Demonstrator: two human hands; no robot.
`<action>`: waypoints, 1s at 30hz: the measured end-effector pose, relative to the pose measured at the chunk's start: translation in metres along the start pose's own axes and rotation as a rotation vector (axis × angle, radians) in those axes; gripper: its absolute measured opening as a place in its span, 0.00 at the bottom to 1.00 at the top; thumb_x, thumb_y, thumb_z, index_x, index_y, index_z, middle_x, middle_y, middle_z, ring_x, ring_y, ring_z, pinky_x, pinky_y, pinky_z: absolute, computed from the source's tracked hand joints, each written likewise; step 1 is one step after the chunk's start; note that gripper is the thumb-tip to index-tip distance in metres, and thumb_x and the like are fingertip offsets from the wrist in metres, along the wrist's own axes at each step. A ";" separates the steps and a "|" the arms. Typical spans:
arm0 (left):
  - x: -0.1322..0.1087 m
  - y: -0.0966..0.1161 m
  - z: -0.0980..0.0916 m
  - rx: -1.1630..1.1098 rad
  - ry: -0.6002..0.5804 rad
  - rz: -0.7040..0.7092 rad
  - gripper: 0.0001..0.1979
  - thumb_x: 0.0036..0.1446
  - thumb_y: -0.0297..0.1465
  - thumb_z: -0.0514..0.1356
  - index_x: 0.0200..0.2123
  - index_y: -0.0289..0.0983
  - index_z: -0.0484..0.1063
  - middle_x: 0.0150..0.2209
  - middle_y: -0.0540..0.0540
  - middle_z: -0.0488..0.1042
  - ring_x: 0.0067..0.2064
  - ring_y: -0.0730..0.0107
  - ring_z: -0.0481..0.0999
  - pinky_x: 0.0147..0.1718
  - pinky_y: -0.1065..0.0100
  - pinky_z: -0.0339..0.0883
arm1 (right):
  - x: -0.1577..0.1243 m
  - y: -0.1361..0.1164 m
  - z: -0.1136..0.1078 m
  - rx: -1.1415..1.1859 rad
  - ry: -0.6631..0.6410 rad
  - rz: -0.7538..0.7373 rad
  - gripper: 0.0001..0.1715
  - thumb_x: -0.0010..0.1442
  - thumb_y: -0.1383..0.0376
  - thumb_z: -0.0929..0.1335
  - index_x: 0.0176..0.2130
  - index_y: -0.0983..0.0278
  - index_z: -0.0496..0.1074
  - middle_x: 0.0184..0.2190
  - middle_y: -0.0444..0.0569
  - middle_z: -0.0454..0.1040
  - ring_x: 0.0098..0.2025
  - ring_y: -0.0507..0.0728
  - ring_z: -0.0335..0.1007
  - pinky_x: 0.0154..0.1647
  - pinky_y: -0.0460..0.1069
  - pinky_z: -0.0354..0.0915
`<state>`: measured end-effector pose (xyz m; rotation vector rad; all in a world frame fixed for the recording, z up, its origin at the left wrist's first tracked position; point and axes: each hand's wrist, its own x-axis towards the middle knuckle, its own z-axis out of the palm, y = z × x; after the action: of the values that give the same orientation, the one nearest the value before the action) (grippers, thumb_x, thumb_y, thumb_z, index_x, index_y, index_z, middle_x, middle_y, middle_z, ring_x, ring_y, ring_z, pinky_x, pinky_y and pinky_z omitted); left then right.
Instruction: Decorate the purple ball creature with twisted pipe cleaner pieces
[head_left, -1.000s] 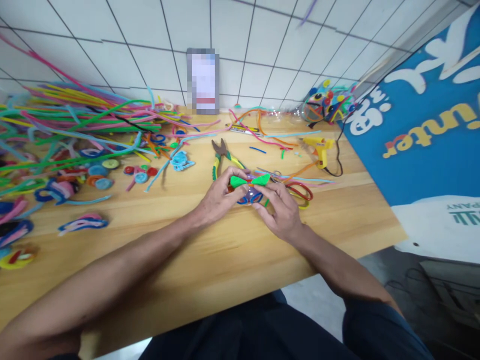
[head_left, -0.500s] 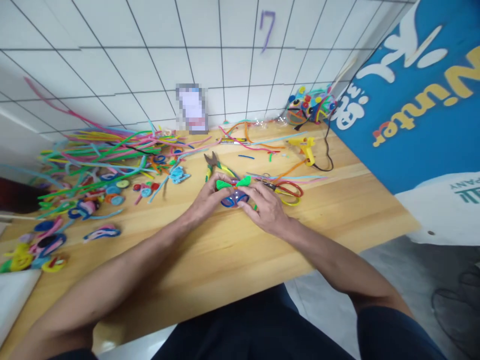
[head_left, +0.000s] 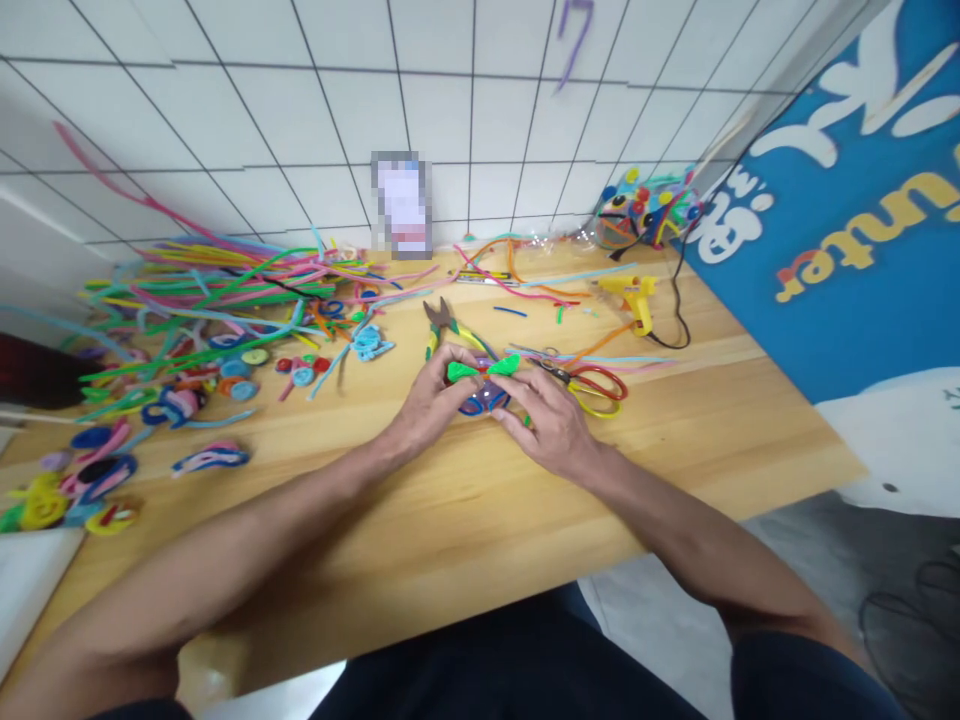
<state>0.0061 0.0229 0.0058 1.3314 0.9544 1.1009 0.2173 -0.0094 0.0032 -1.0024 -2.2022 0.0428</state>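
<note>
Between both hands is a small, shiny, see-through purplish craft piece (head_left: 486, 395), with two green pieces (head_left: 504, 368) on top, a bit of red between them and blue loops on its front. My left hand (head_left: 439, 395) grips it from the left, thumb by one green piece. From the right, my right hand (head_left: 551, 415) holds it with bent fingers near the other green piece. The fingers hide part of it. Pliers (head_left: 441, 318) with green and yellow handles lie just behind my left hand. Scissors (head_left: 600, 388) with red and yellow handles rest beside my right hand.
A yellow glue gun (head_left: 634, 298) lies at the right, its black cord trailing. Many coloured pipe cleaners (head_left: 202, 285) are heaped at the left, with curled pieces (head_left: 214, 457) in front. A phone (head_left: 405, 205) leans on the tiled wall. A decorated bundle (head_left: 652, 210) stands back right.
The camera view has turned slightly, so everything appears shifted, mostly to the right. Both hands keep their hold on the craft piece, with barely any finger change.
</note>
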 end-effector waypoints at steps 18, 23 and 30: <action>-0.011 0.003 0.004 -0.013 -0.069 0.076 0.10 0.62 0.33 0.64 0.45 0.41 0.67 0.57 0.42 0.77 0.59 0.60 0.77 0.55 0.59 0.74 | 0.002 -0.004 -0.003 -0.008 0.025 -0.039 0.25 0.70 0.64 0.71 0.65 0.58 0.71 0.47 0.54 0.79 0.48 0.62 0.78 0.47 0.58 0.78; -0.009 0.001 0.005 -0.045 -0.057 0.068 0.10 0.61 0.32 0.65 0.43 0.41 0.68 0.55 0.43 0.77 0.57 0.60 0.77 0.54 0.59 0.75 | 0.001 -0.001 -0.005 0.004 0.032 -0.063 0.25 0.70 0.64 0.71 0.64 0.59 0.72 0.46 0.55 0.80 0.47 0.62 0.79 0.46 0.58 0.78; -0.009 0.001 0.006 -0.067 -0.034 0.078 0.10 0.59 0.32 0.66 0.42 0.40 0.69 0.51 0.45 0.78 0.53 0.62 0.78 0.49 0.62 0.77 | 0.001 -0.001 -0.005 0.017 0.005 -0.055 0.23 0.70 0.63 0.70 0.63 0.59 0.74 0.47 0.54 0.82 0.48 0.62 0.80 0.49 0.58 0.79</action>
<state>0.0099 0.0127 0.0068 1.3383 0.8393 1.1562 0.2193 -0.0109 0.0082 -0.9316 -2.2204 0.0342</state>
